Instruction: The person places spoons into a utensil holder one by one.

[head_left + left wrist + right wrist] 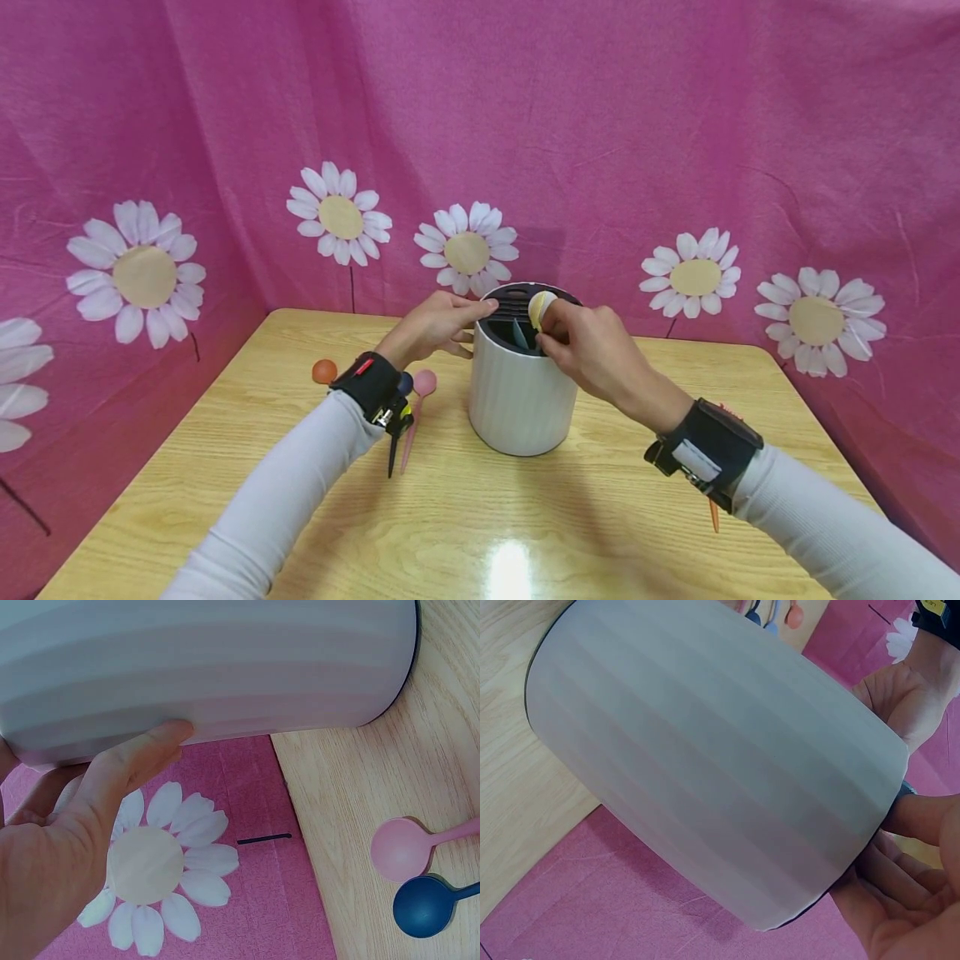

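A white ribbed utensil holder [521,408] with a dark slotted top stands upright on the table. My right hand [600,354] pinches a yellow spoon [537,310] at the front right of its opening, round bowl up; its handle is hidden. My left hand [438,323] touches the holder's left side, thumb at the rim and fingers fairly straight along the outer wall. Inside the opening shows a grey-blue pointed piece [519,335]. In the right wrist view, the fingertips [915,817] of my right hand are right at the holder's rim.
Left of the holder lie a pink spoon [424,383], a dark blue spoon [424,907] and an orange spoon [325,372], partly behind my left wrist. An orange handle tip [714,515] shows under my right wrist. Behind the wooden table [420,533] hangs a pink flowered cloth [585,150].
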Available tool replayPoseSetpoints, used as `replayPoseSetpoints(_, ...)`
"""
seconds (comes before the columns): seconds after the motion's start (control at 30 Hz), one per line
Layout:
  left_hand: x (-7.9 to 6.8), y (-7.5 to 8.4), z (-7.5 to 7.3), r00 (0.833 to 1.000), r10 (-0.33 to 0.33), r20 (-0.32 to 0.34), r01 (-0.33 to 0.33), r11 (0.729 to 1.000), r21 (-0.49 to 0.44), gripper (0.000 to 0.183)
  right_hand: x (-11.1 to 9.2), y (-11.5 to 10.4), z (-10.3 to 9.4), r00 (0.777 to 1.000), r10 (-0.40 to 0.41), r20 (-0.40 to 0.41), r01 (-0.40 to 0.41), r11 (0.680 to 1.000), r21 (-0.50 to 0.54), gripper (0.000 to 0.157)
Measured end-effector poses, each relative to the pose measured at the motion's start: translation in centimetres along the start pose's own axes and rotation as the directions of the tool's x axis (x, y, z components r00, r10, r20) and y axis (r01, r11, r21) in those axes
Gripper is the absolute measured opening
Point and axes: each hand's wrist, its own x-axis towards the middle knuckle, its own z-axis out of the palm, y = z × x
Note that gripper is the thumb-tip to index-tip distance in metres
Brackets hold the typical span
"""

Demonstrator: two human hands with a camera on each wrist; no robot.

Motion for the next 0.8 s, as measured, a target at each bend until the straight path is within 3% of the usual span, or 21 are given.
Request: replayPoseSetpoints(0.8,-0.10,-0.01,0.06,1.000,-0.010,-0.002,0.010,1.000,0.003,0.051,-0.28,-0.07,0.20,0.999,-0.009,-0.035,0.010,1.000,0.025,0.006)
